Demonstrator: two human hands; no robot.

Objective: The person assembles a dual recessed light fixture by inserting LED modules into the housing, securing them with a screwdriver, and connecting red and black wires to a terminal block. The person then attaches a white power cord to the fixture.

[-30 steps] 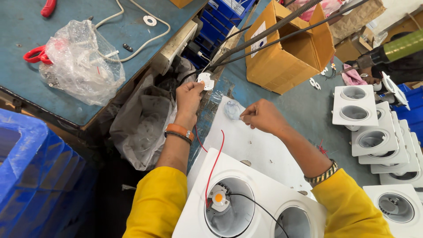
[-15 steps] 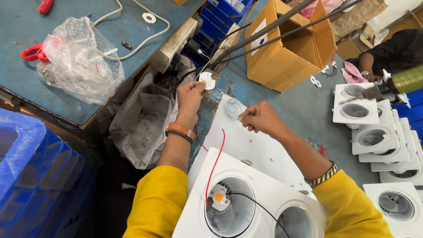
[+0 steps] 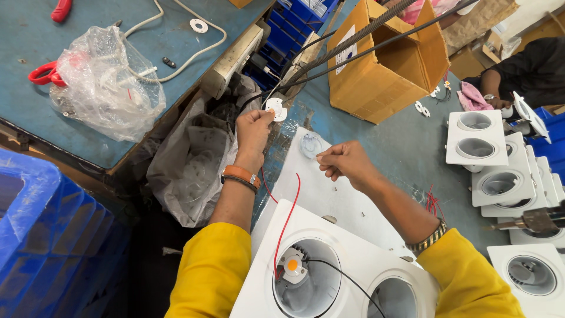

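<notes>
Two bare hands raised over the bench: left hand [image 3: 253,128], right hand [image 3: 346,160]; one small white part [image 3: 275,109] pinched in the left. One white twin-hole lamp housing [image 3: 329,268] nearest, one red wire [image 3: 286,221], one black wire [image 3: 344,277]; one cardboard box [image 3: 382,65]; one clear plastic bag [image 3: 106,82]; one blue crate [image 3: 47,235].

Bright even daylight, soft faint shadows, glare on white fixtures [image 3: 329,259], wide-angle bending at edges, mostly sharp focus
</notes>
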